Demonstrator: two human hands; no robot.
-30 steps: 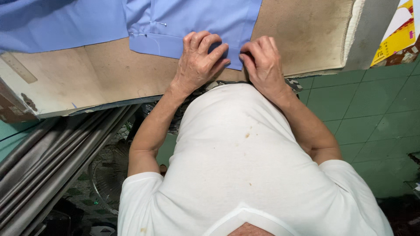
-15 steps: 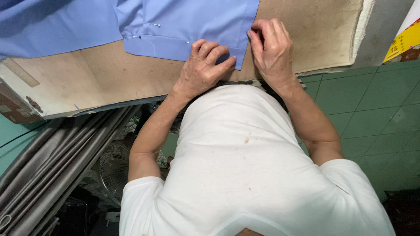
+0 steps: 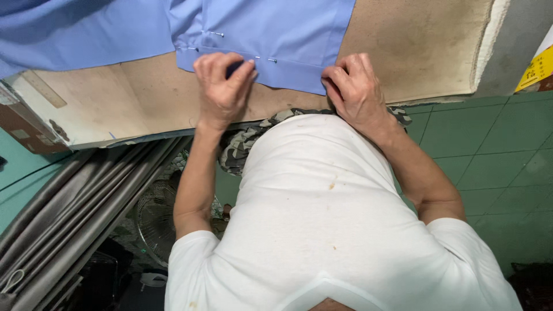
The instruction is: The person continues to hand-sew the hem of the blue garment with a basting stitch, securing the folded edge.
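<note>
Nearest the camera is the person's white T-shirt (image 3: 322, 230), marked with a few small stains, filling the lower middle of the view. To the left of it hang grey curtain folds (image 3: 69, 230), with a fan grille (image 3: 155, 219) low down beside them; to the right lies a green tiled floor (image 3: 495, 167). Further out, both hands reach onto a worn tan surface (image 3: 415, 52). The left hand (image 3: 223, 86) has its fingers bunched together on the near folded edge of a blue cloth (image 3: 276, 29), and something small and dark, perhaps a marker or chalk, shows between the fingertips; the view is too poor to tell which. The right hand (image 3: 357, 89) lies well apart from it, fingers curled and pressing down on the right corner of that same fold. Small metal pins (image 3: 262, 59) sit along the fold between the two hands. The cloth spreads on across the far left of the surface.
</note>
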